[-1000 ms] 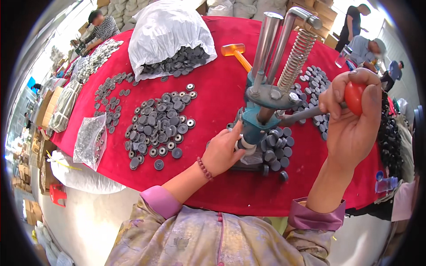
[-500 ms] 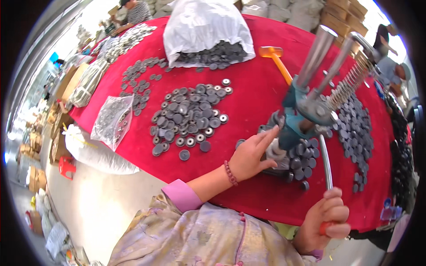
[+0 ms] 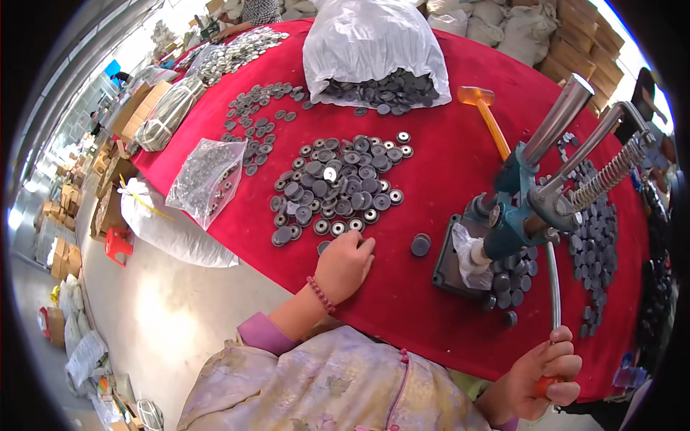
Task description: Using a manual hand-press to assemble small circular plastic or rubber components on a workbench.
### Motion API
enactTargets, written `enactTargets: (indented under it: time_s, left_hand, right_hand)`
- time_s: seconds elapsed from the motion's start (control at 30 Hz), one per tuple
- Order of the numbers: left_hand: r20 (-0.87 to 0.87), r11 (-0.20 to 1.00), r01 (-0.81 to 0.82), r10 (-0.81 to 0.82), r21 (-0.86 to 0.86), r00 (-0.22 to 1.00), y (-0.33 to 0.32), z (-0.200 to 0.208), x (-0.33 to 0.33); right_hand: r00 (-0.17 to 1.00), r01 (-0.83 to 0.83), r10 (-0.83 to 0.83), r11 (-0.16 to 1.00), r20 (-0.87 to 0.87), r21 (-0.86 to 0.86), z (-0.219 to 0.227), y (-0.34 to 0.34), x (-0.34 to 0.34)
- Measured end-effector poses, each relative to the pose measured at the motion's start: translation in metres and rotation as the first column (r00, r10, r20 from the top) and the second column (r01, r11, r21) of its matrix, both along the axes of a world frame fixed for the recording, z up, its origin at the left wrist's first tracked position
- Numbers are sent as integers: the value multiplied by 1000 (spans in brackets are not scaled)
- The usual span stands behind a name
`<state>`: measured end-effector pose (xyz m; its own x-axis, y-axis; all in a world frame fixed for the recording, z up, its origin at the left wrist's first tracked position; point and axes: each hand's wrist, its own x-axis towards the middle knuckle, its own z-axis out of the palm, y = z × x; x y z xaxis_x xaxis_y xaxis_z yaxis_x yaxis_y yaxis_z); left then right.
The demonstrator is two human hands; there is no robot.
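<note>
At the front edge of a pile of grey round caps [image 3: 316, 188], my left hand [image 3: 339, 269] rests on the red cloth with its fingers curled down. One grey cap [image 3: 323, 247] shows partly beside the fingers; what they hold, if anything, is hidden. My right hand [image 3: 546, 373] grips the orange-ended handle of a metal lever [image 3: 553, 284]. That lever runs up to a teal hand press [image 3: 519, 208] with a coil spring and steel columns. White plastic [image 3: 468, 258] wraps the lower part of the press. A single cap [image 3: 421, 245] lies left of the press base [image 3: 447, 276].
A white sack [image 3: 374, 47] spills dark caps at the back. An orange mallet [image 3: 489, 118] lies behind the press. More caps [image 3: 593, 251] spread on the right. A clear bag of small metal parts [image 3: 205, 183] lies left. Another person [image 3: 260, 11] is at the far left.
My left hand has moved left from the press to the front of the cap pile, its fingers now curled. My right hand stays on the lever. The whole view has shifted slightly.
</note>
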<state>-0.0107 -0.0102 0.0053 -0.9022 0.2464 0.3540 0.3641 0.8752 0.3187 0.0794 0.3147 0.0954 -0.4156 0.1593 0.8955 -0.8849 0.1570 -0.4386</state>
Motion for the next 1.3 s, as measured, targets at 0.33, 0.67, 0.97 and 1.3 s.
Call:
enactTargets:
  time_s: [0.33, 0.67, 0.97, 1.3]
  left_hand:
    - [-93, 990, -131, 134, 45, 987, -25, -6, -36]
    - [-100, 998, 63, -62, 11, 993, -8, -2, -19]
    - [-55, 947, 264, -258, 183, 965, 21, -10, -1]
    - [-19, 839, 403, -427, 367, 904, 112, 32, -39]
  right_hand:
    - [1000, 15, -15, 1000, -1, 21, 1, -1, 0]
    - [1000, 12, -12, 1000, 1, -1, 7, -5, 2]
    - [969, -143, 167, 980, 184, -135, 104, 12, -60]
    - [893, -79, 168, 972, 417, -221, 155, 18, -155]
